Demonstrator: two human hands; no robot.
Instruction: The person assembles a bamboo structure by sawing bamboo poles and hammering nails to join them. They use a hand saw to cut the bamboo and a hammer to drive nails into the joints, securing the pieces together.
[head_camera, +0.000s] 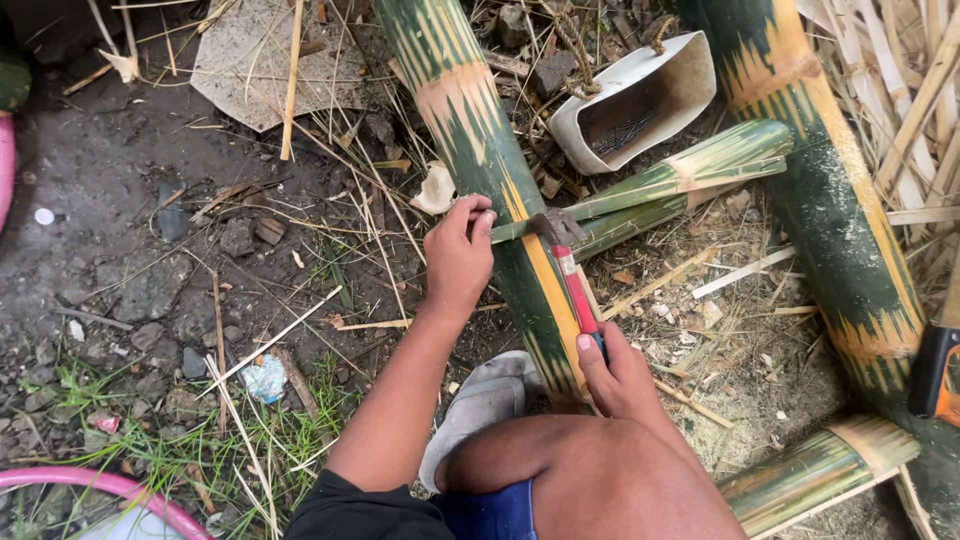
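Right hand (620, 375) is wrapped tight around the red handle of a claw hammer (568, 270), thumb laid along the top, and the metal head sits right on the narrow split bamboo strip (660, 180). Left hand (458, 255) is up at the strip's near end, fingers curled and pinching it against the thick green-and-yellow bamboo pole (480, 150) that it crosses. Whether a nail sits between those fingertips, hard to say from here, too small to make out. The strip runs out to the right, towards a second thick pole (840, 220). Just behind it lies a cut white plastic container (640, 100), open side up, with what look like nails inside. A grey sandal (480, 400) rests against the first pole on bare dirt strewn with bamboo shavings. At the right edge, an orange-and-black tool handle (935, 375) pokes in.
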